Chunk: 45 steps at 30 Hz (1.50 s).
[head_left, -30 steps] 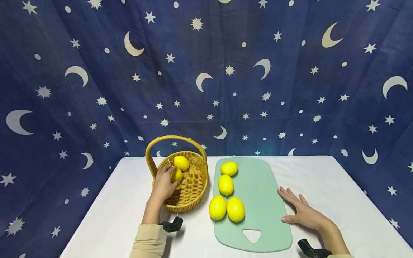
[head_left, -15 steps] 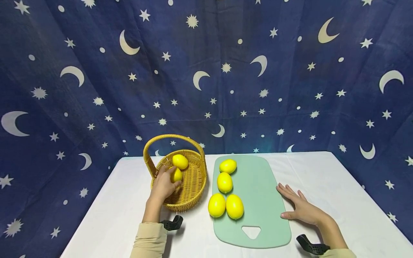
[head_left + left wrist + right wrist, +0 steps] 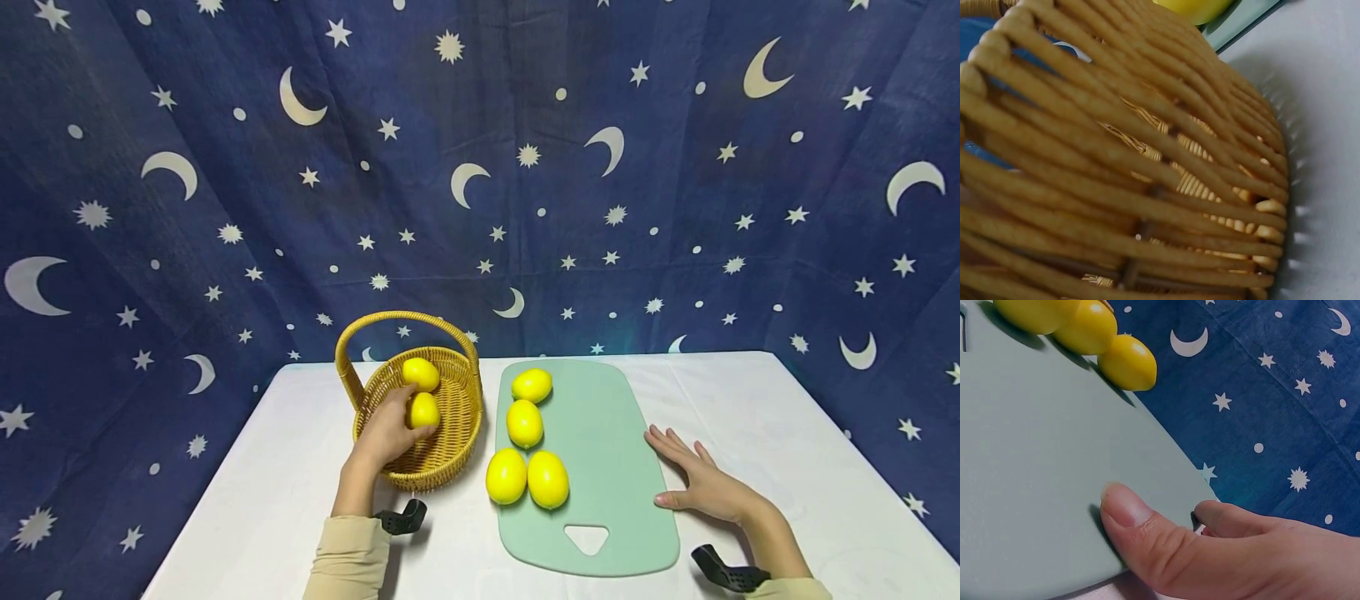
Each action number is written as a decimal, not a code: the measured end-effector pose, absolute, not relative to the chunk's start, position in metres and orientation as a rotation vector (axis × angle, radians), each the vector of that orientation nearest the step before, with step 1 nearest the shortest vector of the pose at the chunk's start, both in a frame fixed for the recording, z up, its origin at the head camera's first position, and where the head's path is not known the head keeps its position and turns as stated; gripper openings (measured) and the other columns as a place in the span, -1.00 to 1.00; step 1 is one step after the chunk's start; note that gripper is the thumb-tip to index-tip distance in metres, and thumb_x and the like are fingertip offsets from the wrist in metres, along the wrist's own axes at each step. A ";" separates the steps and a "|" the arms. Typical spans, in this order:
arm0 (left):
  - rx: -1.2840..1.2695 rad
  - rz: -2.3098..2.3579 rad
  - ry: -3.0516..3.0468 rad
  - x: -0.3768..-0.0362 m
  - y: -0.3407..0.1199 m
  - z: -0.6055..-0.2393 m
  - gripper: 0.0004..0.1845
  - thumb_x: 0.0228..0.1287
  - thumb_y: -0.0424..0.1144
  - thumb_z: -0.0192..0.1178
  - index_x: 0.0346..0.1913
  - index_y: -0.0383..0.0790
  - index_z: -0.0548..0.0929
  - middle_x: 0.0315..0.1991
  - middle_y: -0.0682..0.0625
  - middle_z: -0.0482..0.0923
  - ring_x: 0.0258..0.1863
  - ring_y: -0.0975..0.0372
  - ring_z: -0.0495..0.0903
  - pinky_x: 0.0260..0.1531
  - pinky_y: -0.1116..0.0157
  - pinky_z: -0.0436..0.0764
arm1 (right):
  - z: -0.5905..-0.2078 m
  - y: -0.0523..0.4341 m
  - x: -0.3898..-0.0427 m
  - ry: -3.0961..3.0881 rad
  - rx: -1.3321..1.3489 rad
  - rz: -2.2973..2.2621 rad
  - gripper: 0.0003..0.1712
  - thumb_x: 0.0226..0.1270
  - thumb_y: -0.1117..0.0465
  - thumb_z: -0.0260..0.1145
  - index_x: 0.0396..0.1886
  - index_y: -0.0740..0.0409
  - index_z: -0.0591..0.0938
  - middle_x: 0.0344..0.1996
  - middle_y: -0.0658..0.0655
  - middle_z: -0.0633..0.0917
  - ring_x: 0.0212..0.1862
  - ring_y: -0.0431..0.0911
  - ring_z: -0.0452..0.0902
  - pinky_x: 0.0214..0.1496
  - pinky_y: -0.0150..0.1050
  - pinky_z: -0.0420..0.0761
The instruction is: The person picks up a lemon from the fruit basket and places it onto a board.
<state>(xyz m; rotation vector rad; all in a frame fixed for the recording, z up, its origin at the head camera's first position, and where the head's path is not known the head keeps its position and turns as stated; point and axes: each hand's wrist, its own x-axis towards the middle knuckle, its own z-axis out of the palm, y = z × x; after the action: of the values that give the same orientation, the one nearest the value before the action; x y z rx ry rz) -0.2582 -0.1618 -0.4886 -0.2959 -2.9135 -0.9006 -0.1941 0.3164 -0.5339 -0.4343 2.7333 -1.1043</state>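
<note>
My left hand (image 3: 386, 433) inside woven yellow wicker basket (image 3: 450, 450), fingers curled round small glossy yellow lemon (image 3: 423, 410); second lemon (image 3: 421, 373) just behind it. Judge fruit light, firm, smooth skin, likely slippery: wrap round middle, not pointed ends. Basket stiff, open weave. My right hand (image 3: 705, 487) flat, fingers straight, pressing right edge of pale green cutting board (image 3: 615, 467) beside basket.

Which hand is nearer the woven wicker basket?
Left. The left hand reaches into the woven wicker basket, gripping a yellow lemon; the right hand rests flat at the green cutting board edge.
</note>
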 end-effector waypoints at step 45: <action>-0.826 -0.947 -2.845 -0.237 -0.150 -0.465 -0.24 -0.10 -0.28 0.49 0.28 -0.09 0.47 0.26 0.00 0.46 0.27 0.08 0.41 0.28 0.05 0.39 | -0.537 0.317 -0.193 2.748 -0.435 -1.134 0.18 -0.19 -0.10 0.51 0.43 0.22 0.21 0.44 0.40 0.07 0.44 0.42 -0.28 0.39 0.30 -0.56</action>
<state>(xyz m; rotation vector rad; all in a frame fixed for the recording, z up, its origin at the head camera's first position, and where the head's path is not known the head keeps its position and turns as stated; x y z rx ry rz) -0.2372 -0.1500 -0.4648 -0.8265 -2.8454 -0.9467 -0.1928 0.3169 -0.5367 -0.4350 2.7483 -1.1337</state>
